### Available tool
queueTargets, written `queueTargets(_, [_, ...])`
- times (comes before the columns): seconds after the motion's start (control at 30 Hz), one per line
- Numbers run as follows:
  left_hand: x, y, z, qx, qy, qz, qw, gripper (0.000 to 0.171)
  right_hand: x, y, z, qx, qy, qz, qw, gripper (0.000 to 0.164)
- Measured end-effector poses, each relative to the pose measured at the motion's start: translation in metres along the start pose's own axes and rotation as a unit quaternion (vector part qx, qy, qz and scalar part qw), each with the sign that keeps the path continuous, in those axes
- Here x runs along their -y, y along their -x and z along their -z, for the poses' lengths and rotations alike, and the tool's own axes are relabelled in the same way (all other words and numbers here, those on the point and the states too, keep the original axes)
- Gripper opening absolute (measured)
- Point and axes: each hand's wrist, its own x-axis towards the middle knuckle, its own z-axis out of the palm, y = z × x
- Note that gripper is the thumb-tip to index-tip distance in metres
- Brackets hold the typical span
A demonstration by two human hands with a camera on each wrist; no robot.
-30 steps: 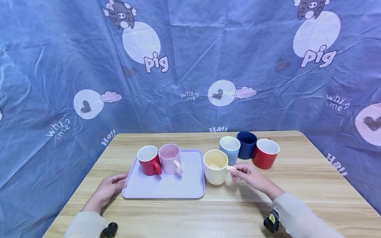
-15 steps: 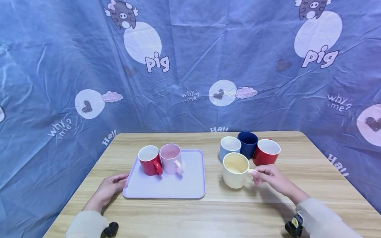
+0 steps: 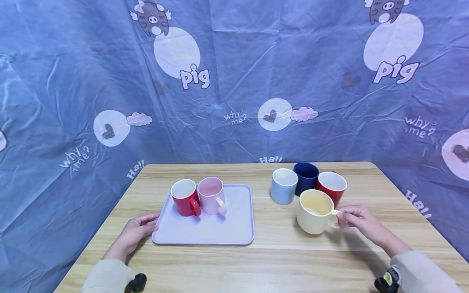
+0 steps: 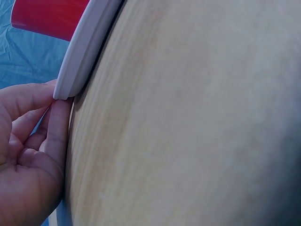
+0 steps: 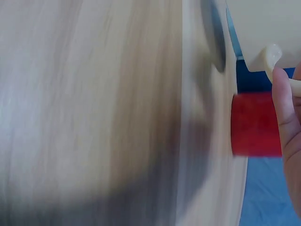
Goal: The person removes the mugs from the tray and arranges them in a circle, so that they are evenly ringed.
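Note:
My right hand pinches the handle of a cream mug, held upright. In the right wrist view, the curved handle lies against the thumb, and the mug's shadow falls apart from it on the wood. Just behind it stand a light blue mug, a dark blue mug and a red mug, partly hidden. At the left, my left hand holds the edge of a lilac tray, its rim between the fingers. A red mug and a pink mug stand on that tray.
The light wooden table carries everything. A blue printed cloth hangs behind its far edge and along both sides. Bare wood separates the tray from the mugs at the right.
My right hand has carried the cream mug rightward from beside the tray's right edge to in front of the right-hand red mug. The left hand and the tray have stayed put.

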Motion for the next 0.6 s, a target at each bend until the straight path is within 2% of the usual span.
queueTargets(0.37, [-0.001, 0.001, -0.001, -0.005, 0.002, 0.005, 1.0000, 0.050, -0.008, 0.014, 0.021, -0.024, 0.006, 0.032, 0.999, 0.036])
queueTargets(0.6, [0.000, -0.001, 0.000, -0.005, -0.001, 0.007, 1.0000, 0.050, -0.016, 0.021, 0.030, -0.041, 0.013, 0.028, 0.999, 0.038])
